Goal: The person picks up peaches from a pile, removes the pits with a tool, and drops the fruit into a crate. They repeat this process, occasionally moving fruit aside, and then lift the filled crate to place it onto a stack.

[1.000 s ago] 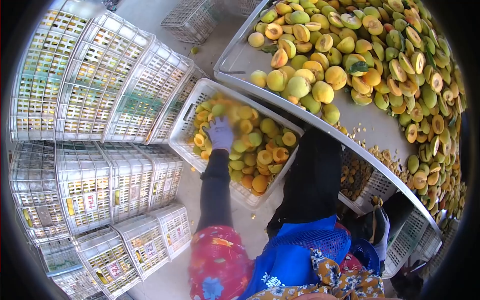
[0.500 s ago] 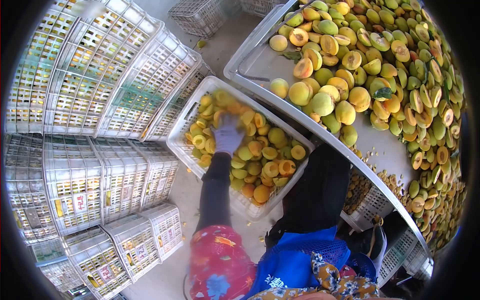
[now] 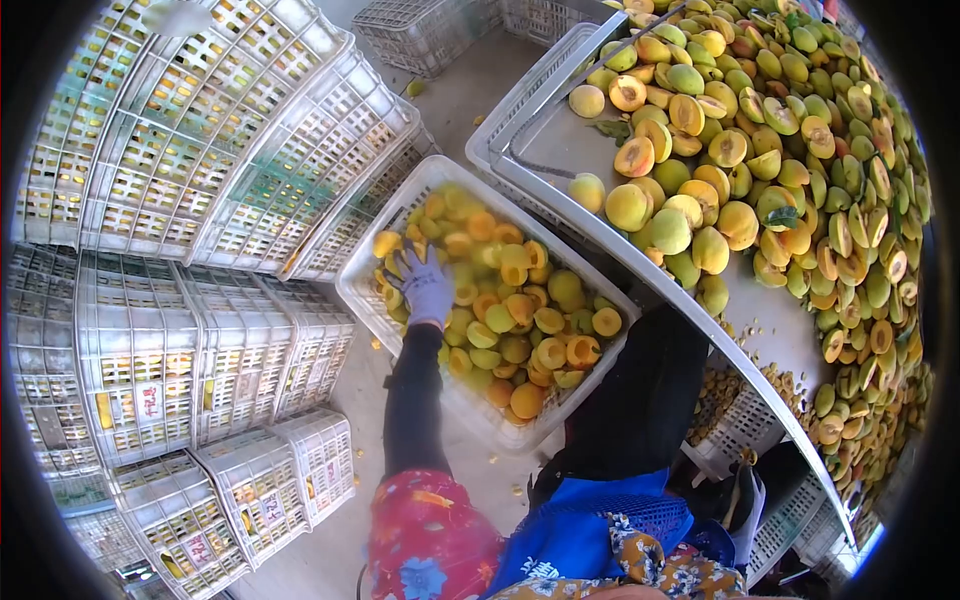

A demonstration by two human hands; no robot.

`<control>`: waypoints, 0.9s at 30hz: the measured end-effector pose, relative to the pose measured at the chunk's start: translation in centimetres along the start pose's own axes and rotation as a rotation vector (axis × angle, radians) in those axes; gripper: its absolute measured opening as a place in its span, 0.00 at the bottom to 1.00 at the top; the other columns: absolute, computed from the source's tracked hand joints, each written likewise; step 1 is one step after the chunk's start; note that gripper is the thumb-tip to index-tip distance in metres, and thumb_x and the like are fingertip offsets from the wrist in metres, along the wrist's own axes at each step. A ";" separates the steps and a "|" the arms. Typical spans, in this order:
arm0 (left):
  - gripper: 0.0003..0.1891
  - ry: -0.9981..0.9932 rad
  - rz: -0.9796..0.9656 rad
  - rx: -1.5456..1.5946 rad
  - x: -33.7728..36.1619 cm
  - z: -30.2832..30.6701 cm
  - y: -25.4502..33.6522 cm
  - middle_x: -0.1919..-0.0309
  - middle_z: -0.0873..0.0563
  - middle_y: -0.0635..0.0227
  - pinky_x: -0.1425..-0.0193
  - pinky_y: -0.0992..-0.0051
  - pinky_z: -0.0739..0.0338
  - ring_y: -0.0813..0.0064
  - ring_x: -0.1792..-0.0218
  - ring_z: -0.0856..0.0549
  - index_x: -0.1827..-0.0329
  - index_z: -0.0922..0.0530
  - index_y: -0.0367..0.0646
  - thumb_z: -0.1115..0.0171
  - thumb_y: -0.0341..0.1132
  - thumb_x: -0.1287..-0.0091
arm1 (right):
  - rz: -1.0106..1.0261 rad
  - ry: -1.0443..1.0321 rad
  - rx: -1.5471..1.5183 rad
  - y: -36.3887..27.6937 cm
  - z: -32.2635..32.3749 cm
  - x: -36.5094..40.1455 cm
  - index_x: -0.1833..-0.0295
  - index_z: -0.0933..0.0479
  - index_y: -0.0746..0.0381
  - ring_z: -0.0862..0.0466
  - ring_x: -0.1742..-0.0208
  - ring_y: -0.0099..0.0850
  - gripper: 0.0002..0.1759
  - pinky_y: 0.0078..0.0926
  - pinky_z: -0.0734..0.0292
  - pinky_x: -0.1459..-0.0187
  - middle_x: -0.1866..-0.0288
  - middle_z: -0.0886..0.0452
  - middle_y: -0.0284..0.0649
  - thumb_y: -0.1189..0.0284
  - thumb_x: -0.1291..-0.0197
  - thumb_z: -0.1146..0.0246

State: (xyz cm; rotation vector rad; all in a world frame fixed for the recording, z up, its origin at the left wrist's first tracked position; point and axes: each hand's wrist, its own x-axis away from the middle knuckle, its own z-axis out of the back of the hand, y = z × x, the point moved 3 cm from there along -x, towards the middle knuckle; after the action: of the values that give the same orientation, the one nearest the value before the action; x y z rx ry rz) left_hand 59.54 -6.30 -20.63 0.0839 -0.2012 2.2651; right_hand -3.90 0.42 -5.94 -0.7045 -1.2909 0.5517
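Observation:
My left hand point(image 3: 424, 284), in a pale purple glove, lies over the left part of a white plastic crate point(image 3: 395, 340) with its fingers spread. Halved yellow-green and orange fruits point(image 3: 515, 310) fill the crate, and the palm is above some of them. One orange-yellow fruit point(image 3: 387, 243) is at the crate's left rim, just beyond the fingertips. Nothing is seen gripped in this hand. My right hand does not show.
A metal-edged table point(image 3: 640, 255) on the right holds many halved fruits point(image 3: 780, 160). Stacked full crates point(image 3: 250, 160) stand at the left. Another crate point(image 3: 425, 35) is at the top. Below the table a crate point(image 3: 735, 430) holds small brown pieces.
My left hand has moved left across the fruits towards the crate's left rim, its fingers now clearly spread. Fruits in the upper part of the crate are shifted and blurred. The view has tilted slightly.

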 end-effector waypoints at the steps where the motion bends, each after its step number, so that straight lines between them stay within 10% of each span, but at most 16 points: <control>1: 0.26 -0.025 -0.099 0.004 1.7 0.7 1.1 0.23 0.40 0.54 0.24 0.33 0.60 0.51 0.22 0.44 0.28 0.31 0.59 0.48 0.47 0.29 | 0.017 -0.005 0.018 0.1 0.3 0.1 0.47 0.25 0.64 0.31 0.85 0.19 0.15 0.15 0.40 0.83 0.81 0.29 0.28 0.63 0.29 0.41; 5: 0.28 0.115 -0.267 0.040 4.2 -3.7 -1.1 0.23 0.40 0.54 0.24 0.35 0.57 0.49 0.22 0.45 0.27 0.32 0.59 0.46 0.49 0.31 | 0.048 -0.023 0.048 -2.4 -1.8 1.7 0.50 0.24 0.65 0.31 0.86 0.19 0.13 0.16 0.39 0.84 0.81 0.29 0.30 0.66 0.28 0.43; 14: 0.27 -0.043 0.188 0.014 -0.7 -2.4 -2.8 0.23 0.43 0.49 0.25 0.33 0.58 0.41 0.23 0.46 0.28 0.31 0.53 0.47 0.47 0.30 | 0.012 -0.055 -0.013 -2.3 -1.6 3.0 0.52 0.24 0.65 0.27 0.84 0.18 0.10 0.15 0.36 0.83 0.78 0.26 0.30 0.69 0.30 0.42; 19: 0.30 -0.036 -0.326 0.221 11.3 -4.4 6.1 0.25 0.39 0.51 0.25 0.36 0.52 0.41 0.26 0.41 0.27 0.35 0.50 0.45 0.48 0.30 | -0.006 0.021 -0.074 -1.2 -0.8 2.0 0.59 0.27 0.61 0.27 0.86 0.21 0.06 0.17 0.33 0.84 0.79 0.26 0.31 0.70 0.30 0.41; 27: 0.25 -0.377 -0.470 0.261 25.1 -3.6 7.0 0.36 0.27 0.54 0.35 0.47 0.34 0.48 0.37 0.28 0.35 0.26 0.52 0.42 0.46 0.35 | 0.075 -0.063 0.240 -2.6 0.2 0.1 0.43 0.24 0.66 0.22 0.71 0.19 0.17 0.16 0.28 0.69 0.71 0.21 0.32 0.65 0.30 0.41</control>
State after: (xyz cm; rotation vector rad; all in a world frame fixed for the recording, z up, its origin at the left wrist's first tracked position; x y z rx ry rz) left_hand 38.02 8.82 -21.74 0.6327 -0.0700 1.7772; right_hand -4.11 -1.18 -3.93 -0.5404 -1.2346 0.7806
